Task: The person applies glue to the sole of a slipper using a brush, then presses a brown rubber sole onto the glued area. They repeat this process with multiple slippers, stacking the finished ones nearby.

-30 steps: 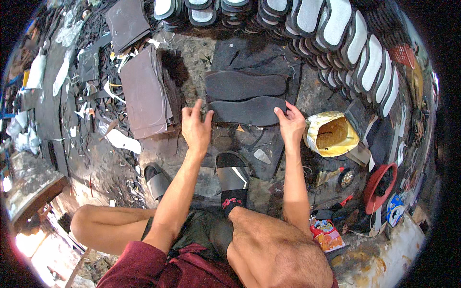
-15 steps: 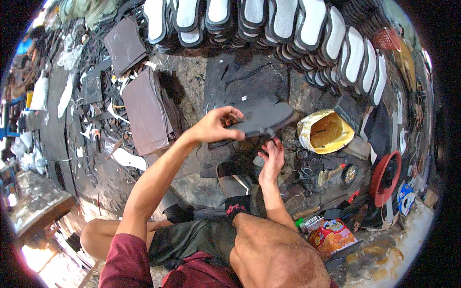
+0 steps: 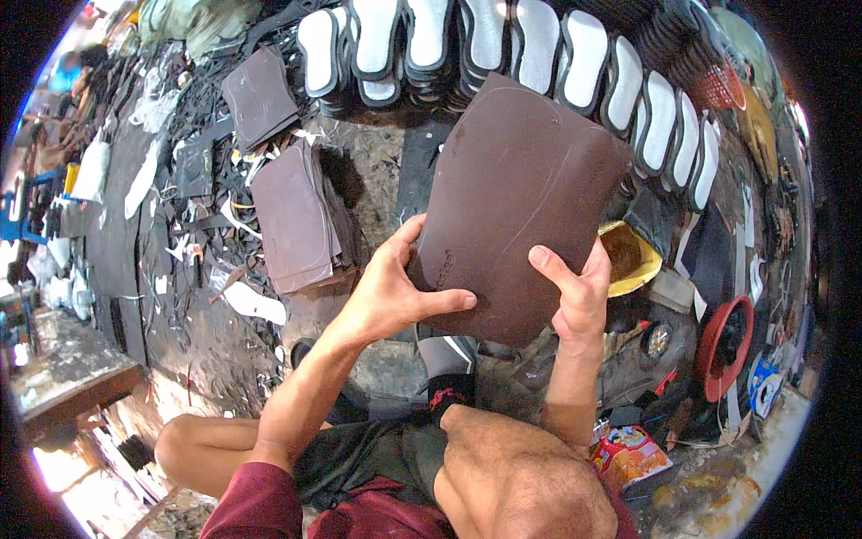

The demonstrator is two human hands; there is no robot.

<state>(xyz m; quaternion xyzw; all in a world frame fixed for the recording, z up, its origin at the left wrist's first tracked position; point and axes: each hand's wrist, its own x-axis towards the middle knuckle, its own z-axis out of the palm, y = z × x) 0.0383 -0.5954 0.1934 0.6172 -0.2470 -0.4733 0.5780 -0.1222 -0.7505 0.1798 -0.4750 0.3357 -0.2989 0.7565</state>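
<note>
Both hands grip a dark brown flat sheet [image 3: 516, 207], raised above the floor with its broad face toward me. Faint pale curved lines run across its surface, and some small dark markings show near its left edge. My left hand [image 3: 400, 292] clasps the lower left edge, thumb stretched over the face and the other fingers mostly behind. At the lower right edge is my right hand [image 3: 582, 292], its thumb pressed on the face and its remaining fingers largely hidden behind. Whether this is one sheet or several layers, I cannot tell.
A stack of similar brown sheets [image 3: 292, 220] lies left, with a smaller stack [image 3: 259, 99] behind. Piled black soles with white tops [image 3: 579, 58] arc across the back. A yellow-rimmed container [image 3: 633, 260] and a red basin [image 3: 725, 350] stand right. Scraps [image 3: 184, 242] litter the left floor.
A dark flat piece was held tilted, nearly edge-on; now a brown sheet is held face toward me. My right hand has moved right and up to the sheet's edge.
</note>
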